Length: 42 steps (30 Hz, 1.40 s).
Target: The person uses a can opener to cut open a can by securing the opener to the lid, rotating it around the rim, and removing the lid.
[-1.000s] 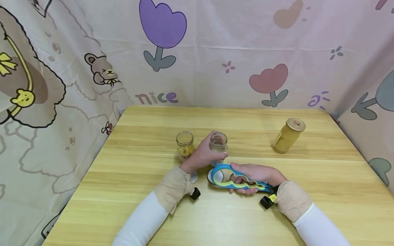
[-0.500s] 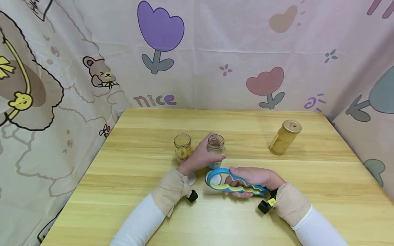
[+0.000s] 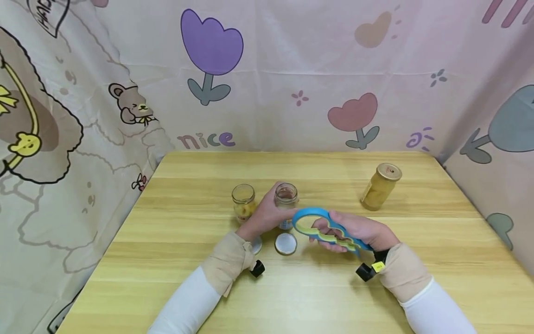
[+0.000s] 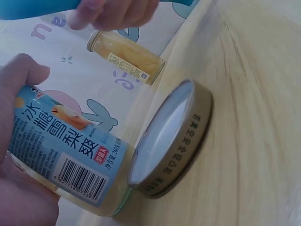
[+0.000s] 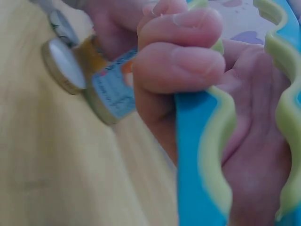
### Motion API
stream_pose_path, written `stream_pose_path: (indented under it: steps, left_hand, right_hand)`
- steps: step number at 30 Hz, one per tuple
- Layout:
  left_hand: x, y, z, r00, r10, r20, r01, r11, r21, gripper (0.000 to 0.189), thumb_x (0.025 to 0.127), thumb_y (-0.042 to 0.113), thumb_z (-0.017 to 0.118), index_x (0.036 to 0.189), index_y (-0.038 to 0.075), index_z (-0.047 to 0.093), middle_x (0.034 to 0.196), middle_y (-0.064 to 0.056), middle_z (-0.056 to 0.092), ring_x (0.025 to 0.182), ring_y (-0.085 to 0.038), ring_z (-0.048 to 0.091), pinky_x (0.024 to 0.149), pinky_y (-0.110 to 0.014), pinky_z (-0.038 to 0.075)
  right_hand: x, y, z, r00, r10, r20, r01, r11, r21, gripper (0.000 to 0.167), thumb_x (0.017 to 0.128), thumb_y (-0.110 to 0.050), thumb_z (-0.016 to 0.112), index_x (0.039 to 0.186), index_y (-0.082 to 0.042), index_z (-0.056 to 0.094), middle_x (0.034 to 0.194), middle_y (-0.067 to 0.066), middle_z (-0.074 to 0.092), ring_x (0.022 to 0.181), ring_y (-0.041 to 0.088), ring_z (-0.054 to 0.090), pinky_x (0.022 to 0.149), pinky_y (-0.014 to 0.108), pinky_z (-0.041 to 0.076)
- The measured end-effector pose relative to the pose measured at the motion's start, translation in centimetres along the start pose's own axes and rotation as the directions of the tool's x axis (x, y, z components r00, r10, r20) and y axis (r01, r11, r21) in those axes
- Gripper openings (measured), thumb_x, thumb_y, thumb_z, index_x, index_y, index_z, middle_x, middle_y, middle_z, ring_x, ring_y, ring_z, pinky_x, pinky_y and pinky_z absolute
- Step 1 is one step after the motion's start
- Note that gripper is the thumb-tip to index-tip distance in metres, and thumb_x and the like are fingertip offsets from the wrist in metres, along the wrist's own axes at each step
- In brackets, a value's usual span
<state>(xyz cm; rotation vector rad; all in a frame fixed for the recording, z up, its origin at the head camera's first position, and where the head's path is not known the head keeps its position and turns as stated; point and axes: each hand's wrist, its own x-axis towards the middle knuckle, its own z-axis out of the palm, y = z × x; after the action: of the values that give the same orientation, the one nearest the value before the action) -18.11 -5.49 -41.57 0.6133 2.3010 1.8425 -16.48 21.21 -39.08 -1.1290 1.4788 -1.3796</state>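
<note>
- Only the left wrist view shows the barcode (image 4: pixel 80 179) on the open jar (image 3: pixel 286 201); the head view shows its mouth.
- The jar stands upright on the desk (image 3: pixel 308 301) inside the curled fingers of the left hand (image 3: pixel 267 215), behind a lid (image 3: pixel 285 244).
- The right hand (image 3: pixel 360 231) grips the opener (image 5: pixel 193 155) by its handles.
- The opener's long axis slants; its loop points left, toward the jar.

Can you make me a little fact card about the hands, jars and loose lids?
Left hand: holds an open blue-labelled jar
Right hand: holds a blue-and-yellow jar opener
Other open jar: left of the held one, yellow pieces inside
Lidded jar: farther right, gold lid on
Loose lids: two, on the wooden table
</note>
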Motion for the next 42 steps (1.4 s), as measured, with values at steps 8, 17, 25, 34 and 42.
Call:
stream_pose_path:
  steps: [8,17,25,34,42]
  left_hand:
    - [-0.1,0.1,0.2,0.999,0.042,0.002,-0.041,0.998,-0.041,0.062,0.088,0.023,0.082,0.141,0.022,0.048,0.138,-0.016,0.063,0.126,-0.027,0.062,0.109,-0.045,0.051]
    - [-0.4,0.3,0.1,0.995,0.048,-0.087,-0.05,0.999,-0.021,0.061,0.091,0.033,0.073,0.146,0.029,0.046,0.14,-0.007,0.06,0.136,-0.029,0.054,0.119,-0.055,0.038]
    - [0.1,2.0,-0.1,0.959,0.254,-0.122,-0.251,0.967,0.045,0.066,0.094,0.032,0.061,0.152,0.009,0.039,0.149,-0.017,0.054,0.15,-0.024,0.042,0.13,-0.052,0.022]
    - [-0.1,5.4,-0.4,0.887,0.438,-0.149,-0.423,0.898,0.123,0.072,0.091,0.029,0.062,0.153,0.005,0.035,0.152,-0.016,0.052,0.157,-0.026,0.033,0.13,-0.051,0.021]
    - [-0.5,8.1,1.7,0.787,0.602,-0.132,-0.59,0.798,0.124,0.06,0.088,0.012,0.063,0.142,-0.004,0.041,0.143,-0.025,0.056,0.156,-0.026,0.035,0.13,-0.044,0.025]
  right_hand:
    - [-2.1,-1.7,-1.1,0.991,-0.098,-0.089,0.091,0.993,-0.079,0.092,0.106,-0.067,0.016,0.127,0.014,0.053,0.083,0.011,0.056,0.058,0.026,0.045,0.051,0.028,0.047]
    - [-3.2,-3.2,-1.5,0.972,-0.22,-0.076,0.208,0.968,-0.14,0.083,0.108,-0.06,0.01,0.132,0.003,0.058,0.086,0.02,0.052,0.055,0.034,0.04,0.048,0.038,0.038]
    - [-5.0,-4.6,-2.2,0.948,-0.302,-0.097,0.271,0.93,-0.248,0.083,0.108,-0.061,0.01,0.132,0.0,0.059,0.087,0.016,0.054,0.055,0.03,0.043,0.046,0.031,0.04]
    - [-7.4,-5.9,-2.5,0.897,-0.423,-0.128,0.391,0.895,-0.217,0.077,0.111,-0.055,0.013,0.145,0.002,0.052,0.103,0.01,0.061,0.064,0.027,0.048,0.049,0.031,0.039]
    - [-8.0,-6.6,-2.3,0.866,-0.483,-0.129,0.453,0.867,-0.209,0.068,0.112,-0.052,0.016,0.152,-0.008,0.048,0.106,0.01,0.062,0.073,0.027,0.051,0.053,0.034,0.04]
